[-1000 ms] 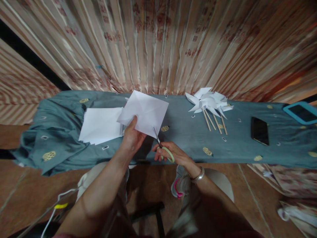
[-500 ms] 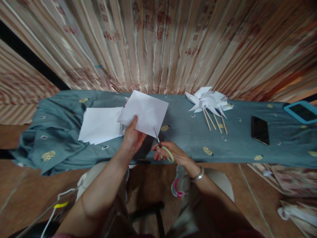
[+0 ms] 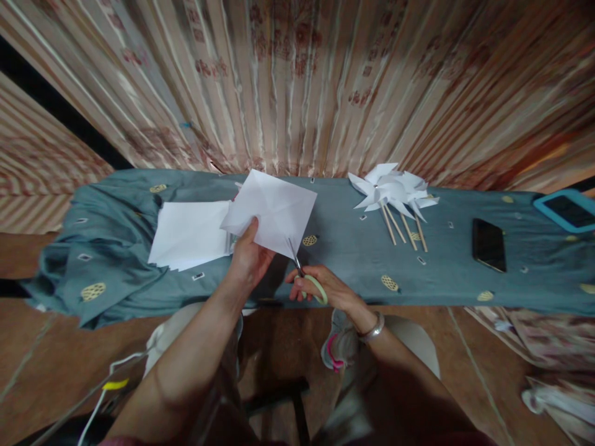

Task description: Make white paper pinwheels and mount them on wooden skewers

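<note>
My left hand grips a square white sheet of paper near its lower left edge, thumb on top. Faint diagonal creases cross the sheet. In my right hand is a pair of scissors with pale green handles. Its blades lie at the sheet's lower corner, pointing toward the middle. Left of the held sheet rests a stack of white paper; its right end is partly hidden by the sheet and my hand. Several white paper pinwheels on wooden sticks lie together to the right.
A grey-green patterned cloth covers the narrow table. A black phone lies on the right, with a blue-framed device beyond it. A pleated curtain hangs behind the table. A white cable runs at the lower left.
</note>
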`<state>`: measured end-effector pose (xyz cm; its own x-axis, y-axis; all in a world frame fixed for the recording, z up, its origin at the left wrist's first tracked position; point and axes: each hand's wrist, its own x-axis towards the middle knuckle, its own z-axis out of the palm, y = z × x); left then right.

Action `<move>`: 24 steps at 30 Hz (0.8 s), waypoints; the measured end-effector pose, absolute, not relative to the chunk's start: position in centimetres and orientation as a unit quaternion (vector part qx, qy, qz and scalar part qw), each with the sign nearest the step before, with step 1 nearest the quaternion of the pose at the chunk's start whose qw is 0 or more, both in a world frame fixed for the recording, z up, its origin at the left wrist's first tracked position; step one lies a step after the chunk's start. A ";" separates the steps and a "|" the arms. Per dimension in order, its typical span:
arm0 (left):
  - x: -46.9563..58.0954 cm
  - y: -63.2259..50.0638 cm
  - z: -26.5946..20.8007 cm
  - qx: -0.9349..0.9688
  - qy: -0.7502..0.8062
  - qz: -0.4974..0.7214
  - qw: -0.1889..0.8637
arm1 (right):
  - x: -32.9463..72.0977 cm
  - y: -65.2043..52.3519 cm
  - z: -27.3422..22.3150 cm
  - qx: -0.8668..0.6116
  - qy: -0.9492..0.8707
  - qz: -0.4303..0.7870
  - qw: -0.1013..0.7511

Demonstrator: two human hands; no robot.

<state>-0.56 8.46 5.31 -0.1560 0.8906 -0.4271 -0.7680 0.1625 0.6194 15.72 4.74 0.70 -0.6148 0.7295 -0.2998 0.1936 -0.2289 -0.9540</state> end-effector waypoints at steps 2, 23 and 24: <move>-0.6 8.4 5.3 0.076 0.405 0.642 0.646 | 15.7 4.7 0.7 -0.394 -0.584 0.681 0.199; -0.6 8.7 4.9 0.105 0.381 0.662 0.637 | 15.6 4.6 1.1 -0.402 -0.601 0.659 0.209; -0.6 8.7 4.9 0.103 0.382 0.662 0.636 | 15.6 4.6 1.1 -0.402 -0.601 0.658 0.209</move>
<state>-0.56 8.72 4.90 -0.1692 0.9217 -0.3492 -0.7638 0.1013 0.6375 15.56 4.64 1.07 -0.5893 0.7589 -0.2771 0.2076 -0.1891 -0.9597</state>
